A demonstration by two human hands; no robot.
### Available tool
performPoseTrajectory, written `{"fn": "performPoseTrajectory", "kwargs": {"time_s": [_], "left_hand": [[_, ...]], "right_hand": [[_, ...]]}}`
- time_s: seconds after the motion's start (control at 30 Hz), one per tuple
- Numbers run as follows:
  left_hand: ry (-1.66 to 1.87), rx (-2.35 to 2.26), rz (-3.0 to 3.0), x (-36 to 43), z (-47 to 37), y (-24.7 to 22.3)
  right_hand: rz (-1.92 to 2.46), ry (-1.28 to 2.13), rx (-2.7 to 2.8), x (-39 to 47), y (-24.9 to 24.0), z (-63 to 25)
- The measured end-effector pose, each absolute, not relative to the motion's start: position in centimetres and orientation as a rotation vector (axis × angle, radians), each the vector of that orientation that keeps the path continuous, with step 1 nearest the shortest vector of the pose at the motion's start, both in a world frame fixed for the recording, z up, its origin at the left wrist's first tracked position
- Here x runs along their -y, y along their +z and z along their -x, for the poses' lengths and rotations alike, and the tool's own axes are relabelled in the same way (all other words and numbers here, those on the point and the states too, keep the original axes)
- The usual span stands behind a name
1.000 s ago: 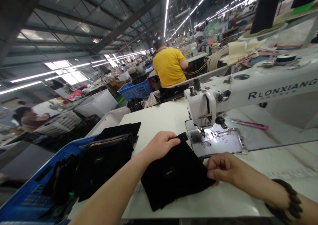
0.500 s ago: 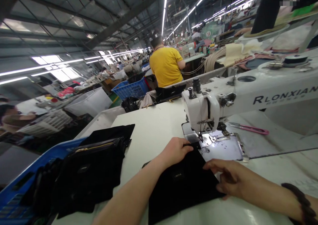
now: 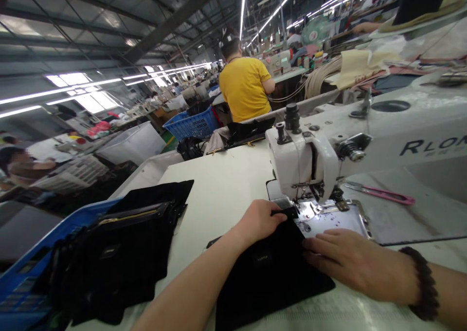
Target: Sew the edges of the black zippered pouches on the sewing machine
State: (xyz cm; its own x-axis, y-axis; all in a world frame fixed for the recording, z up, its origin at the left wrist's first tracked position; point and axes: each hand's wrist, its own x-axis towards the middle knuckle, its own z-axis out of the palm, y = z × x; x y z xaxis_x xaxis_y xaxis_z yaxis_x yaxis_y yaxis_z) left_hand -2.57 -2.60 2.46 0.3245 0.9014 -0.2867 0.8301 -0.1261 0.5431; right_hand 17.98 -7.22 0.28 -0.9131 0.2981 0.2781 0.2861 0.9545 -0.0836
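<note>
A black fabric panel (image 3: 270, 287) with a small label lies on the sewing table, its upper corner at the metal needle plate (image 3: 330, 220). My left hand (image 3: 260, 220) is closed on that corner, thumb and fingers pinching the edge just left of the presser foot. At the panel's right edge, my right hand (image 3: 346, 255) has its fingers pressed together on the fabric; its thumb is hidden. The white sewing machine head (image 3: 294, 160) stands directly beyond both hands.
Left of me, black pieces with a gold zipper (image 3: 134, 214) lie over a blue basket (image 3: 22, 272). Pink-handled thread snips (image 3: 383, 193) rest on the machine bed. Ahead, a person in a yellow shirt (image 3: 244, 90) sits near another blue basket (image 3: 193, 124).
My right hand has moved up along the panel's edge toward the needle plate, its fingers flatter and closer together. My left hand keeps its hold. The view has shifted slightly.
</note>
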Motion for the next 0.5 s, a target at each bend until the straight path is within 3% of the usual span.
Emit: {"fn": "performPoseTrajectory", "kwargs": {"time_s": [0.3, 0.5], "left_hand": [[0.127, -1.655, -1.94, 2.8, 2.3, 1.9], [0.124, -1.774, -1.929, 0.9, 1.9, 1.6]], "right_hand": [[0.517, 0.501, 2.768, 7.3, 0.2, -18.5], [0.597, 0.295, 2.682, 6.2, -0.9, -17.8]]}}
